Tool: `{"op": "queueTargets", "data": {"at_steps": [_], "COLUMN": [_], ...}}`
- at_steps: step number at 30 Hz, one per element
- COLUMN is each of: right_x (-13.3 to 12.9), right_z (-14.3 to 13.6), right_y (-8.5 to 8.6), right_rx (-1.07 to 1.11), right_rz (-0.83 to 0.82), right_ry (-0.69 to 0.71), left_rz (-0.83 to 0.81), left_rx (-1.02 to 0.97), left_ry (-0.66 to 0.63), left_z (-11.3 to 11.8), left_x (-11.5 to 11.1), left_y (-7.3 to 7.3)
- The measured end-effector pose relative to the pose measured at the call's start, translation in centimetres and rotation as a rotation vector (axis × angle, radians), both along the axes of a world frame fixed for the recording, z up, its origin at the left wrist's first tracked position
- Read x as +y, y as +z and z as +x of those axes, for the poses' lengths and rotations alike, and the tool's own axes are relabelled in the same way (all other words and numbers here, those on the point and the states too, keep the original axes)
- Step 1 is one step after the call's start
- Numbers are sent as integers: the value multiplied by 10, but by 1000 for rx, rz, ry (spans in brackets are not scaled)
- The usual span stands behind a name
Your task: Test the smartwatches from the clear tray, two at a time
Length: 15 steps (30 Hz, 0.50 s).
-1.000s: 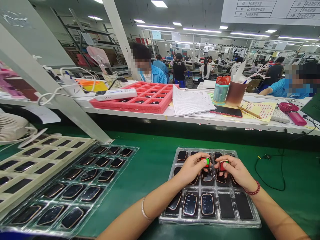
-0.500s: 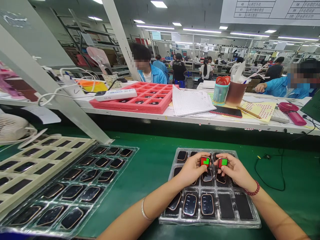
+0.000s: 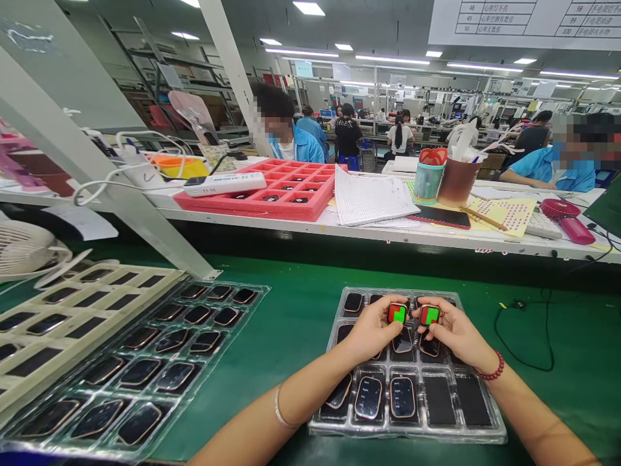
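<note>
Between its thumb and fingers, my left hand (image 3: 376, 329) grips a smartwatch (image 3: 397, 314) with a red and green screen. A second smartwatch (image 3: 429, 315), also lit red and green, is held by my right hand (image 3: 453, 330), the thumb at its lower edge. Both hands are over a clear plastic tray (image 3: 407, 435), close together but apart. More smartwatches lie in its pockets; in the front row one watch (image 3: 368, 396) and its neighbour (image 3: 402, 396) show white text. Two front-row pockets at the right hold no watch. My hands hide part of the back rows.
To the left lie another clear tray (image 3: 187, 382) of watches and a cream tray (image 3: 29, 343). A slanted white post (image 3: 126, 188) stands beside them. The shelf behind carries a red foam tray (image 3: 310, 210), papers (image 3: 371, 197) and cups. A black cable (image 3: 526, 362) lies at right. Co-workers sit beyond.
Green now covers more of both screens, with less red. My hands have barely moved. Across the shelf, the right co-worker's arm has lowered.
</note>
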State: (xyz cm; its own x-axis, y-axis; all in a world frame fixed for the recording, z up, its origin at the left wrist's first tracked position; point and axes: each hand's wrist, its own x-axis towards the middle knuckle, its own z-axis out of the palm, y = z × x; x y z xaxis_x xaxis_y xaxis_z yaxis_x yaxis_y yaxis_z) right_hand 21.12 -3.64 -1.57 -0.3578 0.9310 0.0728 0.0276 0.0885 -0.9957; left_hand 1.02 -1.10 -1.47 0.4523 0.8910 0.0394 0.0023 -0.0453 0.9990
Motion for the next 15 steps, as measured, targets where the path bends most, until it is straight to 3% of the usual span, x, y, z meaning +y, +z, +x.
{"op": "queueTargets", "data": {"at_steps": [10,15], "right_x": [0,1], "right_z": [4,5], "right_y": [1,0], "right_rx": [-22,-24], "right_rz": [0,14], "right_ry": [-73,-58], "left_rz": [-77,-94], "left_rx": [-50,-16], "left_ry": [-18,-27], "left_z": [0,0], "left_x": [-4,-3], "left_y": [14,12]}}
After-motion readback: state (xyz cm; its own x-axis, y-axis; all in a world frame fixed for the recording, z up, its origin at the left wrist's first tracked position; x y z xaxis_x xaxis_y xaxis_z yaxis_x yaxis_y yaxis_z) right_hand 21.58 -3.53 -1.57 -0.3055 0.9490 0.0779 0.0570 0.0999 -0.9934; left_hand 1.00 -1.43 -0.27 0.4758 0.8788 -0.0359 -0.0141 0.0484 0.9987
